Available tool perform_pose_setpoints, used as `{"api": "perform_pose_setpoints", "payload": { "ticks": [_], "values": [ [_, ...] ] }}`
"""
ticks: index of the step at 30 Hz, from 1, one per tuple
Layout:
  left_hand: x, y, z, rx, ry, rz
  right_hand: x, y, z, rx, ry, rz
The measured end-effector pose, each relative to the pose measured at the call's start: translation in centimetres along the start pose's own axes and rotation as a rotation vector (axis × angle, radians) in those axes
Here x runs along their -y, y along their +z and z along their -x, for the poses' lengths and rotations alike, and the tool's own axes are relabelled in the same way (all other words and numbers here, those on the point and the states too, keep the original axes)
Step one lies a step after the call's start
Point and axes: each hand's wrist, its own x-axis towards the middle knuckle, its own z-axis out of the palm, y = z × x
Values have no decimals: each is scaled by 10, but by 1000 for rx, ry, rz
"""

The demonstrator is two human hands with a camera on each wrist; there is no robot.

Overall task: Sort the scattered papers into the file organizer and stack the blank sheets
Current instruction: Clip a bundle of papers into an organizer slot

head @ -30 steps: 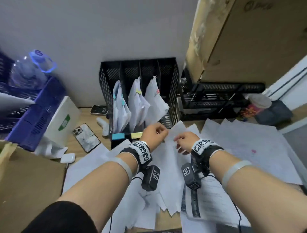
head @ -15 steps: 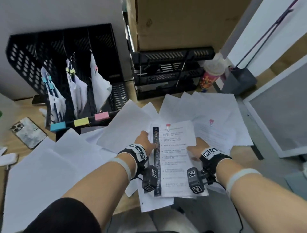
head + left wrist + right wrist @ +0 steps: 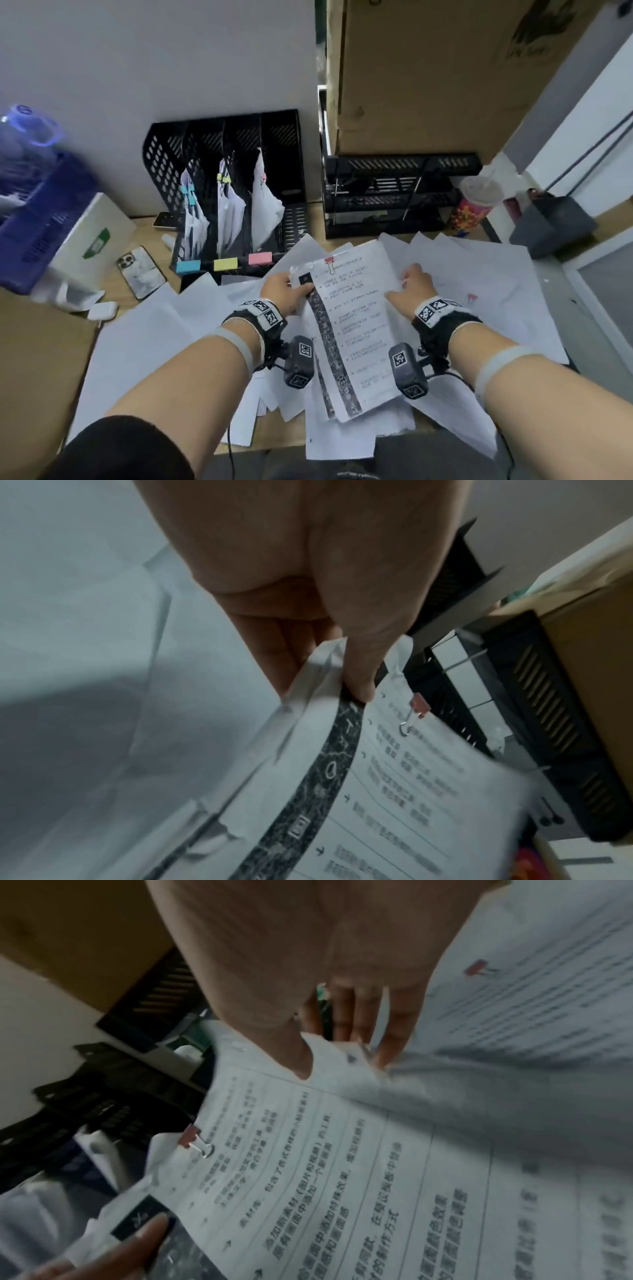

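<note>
Between both hands' grip, clipped printout (image 3: 352,329)

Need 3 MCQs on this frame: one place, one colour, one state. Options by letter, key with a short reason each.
1. Where does the phone lie?
A. left of the file organizer
B. inside the organizer
C. on the cardboard box

2. What colour is the binder clip on the printed packet that the hands hold?
A. blue
B. pink-red
C. yellow

3. How is the packet held?
A. left hand alone
B. flat on the desk, untouched
C. by both hands, the right hand on the other edge

Key:
1 A: it lies face down on the desk beside the organizer's left side.
2 B: both wrist views show a pink-red clip at the top edge.
3 C: each thumb presses on a side edge, fingers beneath.
</note>
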Motion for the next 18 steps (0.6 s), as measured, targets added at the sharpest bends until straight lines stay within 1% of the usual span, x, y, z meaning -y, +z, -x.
{"api": "perform_pose_setpoints", "payload": {
  "ticks": [1,2,3,4,6,7,8,9,11,12,14,15,16,17,18],
  "values": [
    [-6,-8,2,-16,34,-11,14,-1,2,-95,-29,37],
    [-12,-16,5,-42,77,-41,30,-1,4,-139,-90,71],
    [-20,-23,7,-73,116,-69,46,0,8,-90,-153,98],
    [-29,-29,11,-95,156,-64,63,2,14,30,-199,117],
    [-46,-36,12,-99,209,44,96,11,27,295,-212,158],
    [-54,-38,12,-96,226,92,110,17,32,349,-223,189],
    [-62,-42,13,-82,250,132,122,22,35,342,-246,225],
    [-69,-46,14,-53,282,182,134,25,37,287,-261,273],
    [-81,-54,15,62,334,341,153,22,38,116,-256,336],
    [-84,-59,15,131,336,409,160,18,37,58,-235,321],
    [-80,-67,5,186,292,435,169,8,32,40,-178,225],
    [-74,-69,-4,149,274,383,173,4,30,55,-152,148],
    [-66,-72,-13,69,280,253,176,0,29,70,-141,61],
    [-57,-74,-24,-16,288,67,179,-4,28,75,-145,-14],
    [-49,-76,-29,-54,275,-109,183,-9,29,69,-167,-65]
  ]
}}
